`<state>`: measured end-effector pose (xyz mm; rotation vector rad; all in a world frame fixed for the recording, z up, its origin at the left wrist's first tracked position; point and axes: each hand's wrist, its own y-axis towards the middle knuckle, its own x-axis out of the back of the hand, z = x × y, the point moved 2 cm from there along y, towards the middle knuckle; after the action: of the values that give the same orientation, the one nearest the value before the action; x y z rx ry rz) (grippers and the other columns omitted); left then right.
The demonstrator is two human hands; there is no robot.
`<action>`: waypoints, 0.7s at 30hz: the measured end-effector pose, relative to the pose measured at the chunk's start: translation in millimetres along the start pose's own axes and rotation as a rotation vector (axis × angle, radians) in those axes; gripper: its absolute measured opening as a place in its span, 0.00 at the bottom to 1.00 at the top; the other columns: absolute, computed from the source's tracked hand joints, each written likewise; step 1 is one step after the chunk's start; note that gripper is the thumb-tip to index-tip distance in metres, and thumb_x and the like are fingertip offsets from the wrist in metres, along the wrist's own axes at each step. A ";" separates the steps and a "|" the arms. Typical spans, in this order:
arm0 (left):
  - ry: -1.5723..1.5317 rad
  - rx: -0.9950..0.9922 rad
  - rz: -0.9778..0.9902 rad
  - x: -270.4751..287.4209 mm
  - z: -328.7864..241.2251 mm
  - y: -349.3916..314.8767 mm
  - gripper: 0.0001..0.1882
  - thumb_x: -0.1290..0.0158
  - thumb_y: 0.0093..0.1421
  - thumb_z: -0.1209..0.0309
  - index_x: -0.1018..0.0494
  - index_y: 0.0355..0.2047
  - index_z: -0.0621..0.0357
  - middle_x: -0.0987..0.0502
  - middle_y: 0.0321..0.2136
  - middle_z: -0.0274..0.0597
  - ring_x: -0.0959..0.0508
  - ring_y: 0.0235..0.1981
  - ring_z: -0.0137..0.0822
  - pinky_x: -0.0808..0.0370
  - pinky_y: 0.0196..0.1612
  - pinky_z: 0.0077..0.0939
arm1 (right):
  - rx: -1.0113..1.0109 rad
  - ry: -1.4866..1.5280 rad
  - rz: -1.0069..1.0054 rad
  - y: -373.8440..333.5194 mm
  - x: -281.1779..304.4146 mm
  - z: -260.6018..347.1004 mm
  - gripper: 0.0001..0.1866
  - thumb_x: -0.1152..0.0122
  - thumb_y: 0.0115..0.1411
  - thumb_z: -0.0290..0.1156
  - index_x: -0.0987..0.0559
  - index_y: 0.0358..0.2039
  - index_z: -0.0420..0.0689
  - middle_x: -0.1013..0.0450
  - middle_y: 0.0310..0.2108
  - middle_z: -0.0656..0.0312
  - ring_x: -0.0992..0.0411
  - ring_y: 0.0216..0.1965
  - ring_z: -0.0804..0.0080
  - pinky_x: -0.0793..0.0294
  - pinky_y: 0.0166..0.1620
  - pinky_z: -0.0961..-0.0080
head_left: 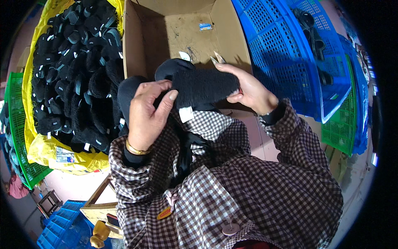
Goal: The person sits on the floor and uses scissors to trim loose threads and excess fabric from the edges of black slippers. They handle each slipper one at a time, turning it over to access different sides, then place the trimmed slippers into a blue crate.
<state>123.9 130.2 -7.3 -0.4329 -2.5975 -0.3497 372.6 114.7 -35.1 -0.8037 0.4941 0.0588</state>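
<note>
A black, fuzzy slipper [203, 85] is stretched out between my two hands, above my lap. My left hand [149, 110] pinches its left end, thumb on top and fingers curled in. Around the other end my right hand [253, 90] is closed. Two pointed metal blades, apparently of thread snips [217, 59], stick up from that same hand; their handles are hidden in the palm. More rounded black padded parts [132, 93] lie beside and behind my left hand, and I cannot tell whether they belong to the same slipper. A white tag [186, 114] hangs below it.
An open cardboard box [166, 31] stands just ahead, with thread scraps and a small blue-white packet [205, 26] inside. At left, a yellow sack [31, 112] is heaped with black slippers [78, 79]. Blue crates [282, 54] rise at right. A wooden stool [99, 205] stands lower left.
</note>
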 end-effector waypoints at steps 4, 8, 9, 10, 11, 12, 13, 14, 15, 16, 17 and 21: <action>-0.077 -0.021 0.030 -9.7 -12.5 -6.3 0.13 0.38 0.53 0.71 0.23 0.37 0.67 0.21 0.40 0.50 0.25 0.43 0.43 0.30 0.49 0.33 | 0.342 -0.501 -0.032 -25.0 -12.2 17.9 0.15 0.43 0.64 0.35 0.26 0.46 0.39 0.25 0.33 0.64 0.29 0.30 0.83 0.28 0.33 0.84; -0.680 0.322 -0.091 -33.1 -5.0 -22.6 0.14 0.43 0.60 0.75 0.26 0.46 0.67 0.24 0.48 0.43 0.27 0.48 0.30 0.33 0.52 0.23 | 0.723 -0.899 -0.254 -45.9 -22.9 21.8 0.24 0.33 0.55 0.34 0.27 0.48 0.33 0.23 0.40 0.56 0.25 0.43 0.72 0.27 0.48 0.75; -0.861 0.388 -0.108 -37.5 -5.3 -23.2 0.14 0.44 0.61 0.75 0.27 0.48 0.64 0.25 0.47 0.40 0.28 0.47 0.27 0.32 0.51 0.21 | 0.923 -1.077 -0.349 -51.7 -34.8 19.1 0.25 0.29 0.51 0.34 0.27 0.45 0.34 0.23 0.38 0.52 0.23 0.40 0.65 0.25 0.45 0.72; -1.039 0.454 -0.130 -37.9 -6.2 -23.9 0.15 0.46 0.63 0.75 0.29 0.50 0.62 0.26 0.47 0.36 0.28 0.46 0.24 0.32 0.49 0.18 | 0.887 -1.137 -0.320 -49.0 -38.0 13.8 0.24 0.29 0.50 0.35 0.27 0.44 0.37 0.22 0.35 0.50 0.21 0.35 0.60 0.22 0.39 0.68; -1.009 0.474 -0.207 -43.4 7.2 -28.8 0.13 0.46 0.63 0.75 0.30 0.48 0.59 0.26 0.42 0.32 0.28 0.43 0.21 0.31 0.47 0.17 | 0.934 -1.193 -0.318 -45.6 -42.3 5.2 0.25 0.28 0.50 0.35 0.28 0.44 0.38 0.22 0.34 0.50 0.21 0.34 0.58 0.22 0.37 0.68; -1.055 0.479 -0.261 -47.6 9.3 -27.7 0.08 0.46 0.64 0.74 0.29 0.43 0.59 0.25 0.38 0.30 0.28 0.40 0.20 0.31 0.45 0.17 | 0.975 -1.248 -0.320 -43.9 -47.8 -3.7 0.26 0.28 0.49 0.35 0.29 0.44 0.39 0.23 0.32 0.51 0.21 0.32 0.56 0.21 0.36 0.67; -1.097 0.465 -0.215 -49.6 13.7 -23.5 0.08 0.47 0.64 0.74 0.29 0.43 0.59 0.25 0.38 0.30 0.28 0.39 0.20 0.31 0.45 0.17 | 0.978 -1.302 -0.341 -45.2 -55.0 -7.7 0.29 0.26 0.47 0.34 0.29 0.47 0.37 0.24 0.33 0.53 0.22 0.31 0.64 0.22 0.35 0.73; -1.139 0.451 -0.167 -50.4 16.0 -19.4 0.07 0.47 0.65 0.74 0.29 0.42 0.59 0.24 0.37 0.30 0.28 0.39 0.20 0.31 0.45 0.16 | 0.987 -1.327 -0.353 -47.2 -61.7 -10.3 0.30 0.25 0.46 0.35 0.29 0.47 0.37 0.24 0.32 0.53 0.22 0.30 0.62 0.22 0.35 0.72; -1.140 0.461 -0.180 -53.5 10.7 -18.9 0.07 0.48 0.65 0.73 0.29 0.42 0.59 0.24 0.36 0.30 0.28 0.37 0.19 0.31 0.44 0.16 | 0.984 -1.333 -0.388 -49.5 -65.7 -13.0 0.30 0.25 0.46 0.35 0.29 0.47 0.37 0.24 0.33 0.53 0.22 0.32 0.61 0.22 0.36 0.72; -1.148 0.465 -0.195 -57.7 8.6 -19.5 0.06 0.48 0.65 0.73 0.28 0.42 0.59 0.23 0.36 0.30 0.28 0.37 0.19 0.31 0.43 0.15 | 0.979 -1.339 -0.424 -50.9 -68.1 -14.8 0.31 0.25 0.46 0.35 0.29 0.47 0.37 0.23 0.34 0.52 0.21 0.33 0.61 0.22 0.38 0.71; -1.145 0.479 -0.202 -62.4 10.7 -21.2 0.06 0.48 0.65 0.73 0.28 0.41 0.59 0.24 0.35 0.29 0.28 0.36 0.18 0.31 0.42 0.15 | 0.993 -1.314 -0.475 -49.6 -66.6 -16.6 0.31 0.25 0.46 0.36 0.29 0.47 0.39 0.23 0.34 0.53 0.21 0.33 0.61 0.22 0.37 0.71; -1.161 0.508 -0.179 -77.5 16.7 -28.5 0.04 0.46 0.64 0.76 0.28 0.38 0.57 0.27 0.32 0.25 0.31 0.33 0.16 0.33 0.39 0.12 | 0.977 -1.234 -0.598 -47.2 -51.0 -30.3 0.30 0.25 0.45 0.40 0.28 0.46 0.42 0.22 0.34 0.55 0.21 0.33 0.63 0.22 0.35 0.70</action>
<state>171.3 90.9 -64.7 -0.2336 -3.6587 0.7365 326.4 67.2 1.7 0.1660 -0.8669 -0.2247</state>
